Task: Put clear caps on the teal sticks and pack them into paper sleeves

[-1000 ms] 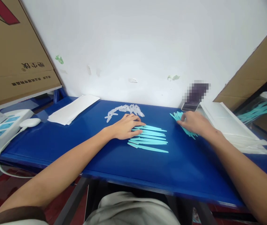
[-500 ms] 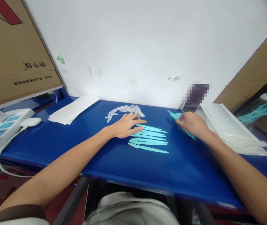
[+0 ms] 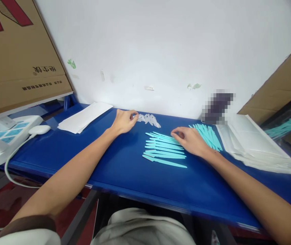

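Several teal plastic blades point(image 3: 164, 150) lie in a neat row on the blue table point(image 3: 125, 170). My right hand point(image 3: 188, 140) rests on the right end of that row, fingers curled over the uppermost blades. A loose heap of teal blades point(image 3: 208, 135) lies just right of it. My left hand point(image 3: 124, 120) is at the back of the table, fingertips pinched at the left end of a pile of small clear plastic caps point(image 3: 148, 119).
White paper sheets point(image 3: 84, 117) lie at the back left, a stack of clear bags point(image 3: 253, 139) at the right. A white power strip with cable point(image 3: 15, 131) sits left. Cardboard boxes point(image 3: 12, 58) stand at both sides.
My left hand left the row of blades and moved back left to the clear caps. My right hand moved left from the loose heap onto the row.
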`<state>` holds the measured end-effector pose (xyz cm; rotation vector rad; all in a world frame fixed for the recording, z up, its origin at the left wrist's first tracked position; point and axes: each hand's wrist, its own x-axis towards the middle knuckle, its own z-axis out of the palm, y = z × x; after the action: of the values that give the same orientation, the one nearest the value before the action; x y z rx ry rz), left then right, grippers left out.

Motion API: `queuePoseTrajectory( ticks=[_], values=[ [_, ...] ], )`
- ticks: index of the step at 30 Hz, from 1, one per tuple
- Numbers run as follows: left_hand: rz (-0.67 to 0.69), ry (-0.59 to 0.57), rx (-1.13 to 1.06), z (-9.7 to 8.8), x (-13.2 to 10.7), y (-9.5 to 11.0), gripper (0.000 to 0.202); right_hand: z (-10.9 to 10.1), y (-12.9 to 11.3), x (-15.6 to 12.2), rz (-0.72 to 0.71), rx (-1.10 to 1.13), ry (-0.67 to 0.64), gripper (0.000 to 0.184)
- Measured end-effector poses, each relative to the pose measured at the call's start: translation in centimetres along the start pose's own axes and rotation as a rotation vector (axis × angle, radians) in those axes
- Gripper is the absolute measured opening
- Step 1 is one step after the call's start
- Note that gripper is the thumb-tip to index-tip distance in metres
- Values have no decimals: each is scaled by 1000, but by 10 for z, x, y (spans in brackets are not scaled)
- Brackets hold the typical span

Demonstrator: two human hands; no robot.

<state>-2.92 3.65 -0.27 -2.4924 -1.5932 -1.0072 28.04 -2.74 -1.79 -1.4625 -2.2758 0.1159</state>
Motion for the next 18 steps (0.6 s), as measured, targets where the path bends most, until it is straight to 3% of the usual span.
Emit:
queuePoseTrajectory(
  ticks=[3,9,13,16,18],
  values=[
    [-63,-89,139,-20,3,-14,35,-4,6,-1,63,4,-10,36],
    [-181,-456,274,-55,-1,-34,34,-9,13,-2,96,0,-55,37],
    [-198,-500,248,-58,-2,-39,30,-5,20,-1,22,30,-43,36],
    [-204,-544,198,-55,-2,-37,31,-3,23,1,63,58,-32,35],
    [-182,-567,160,-52,-2,-36,30,-6,23,2,122,76,-97,36]
  ],
)
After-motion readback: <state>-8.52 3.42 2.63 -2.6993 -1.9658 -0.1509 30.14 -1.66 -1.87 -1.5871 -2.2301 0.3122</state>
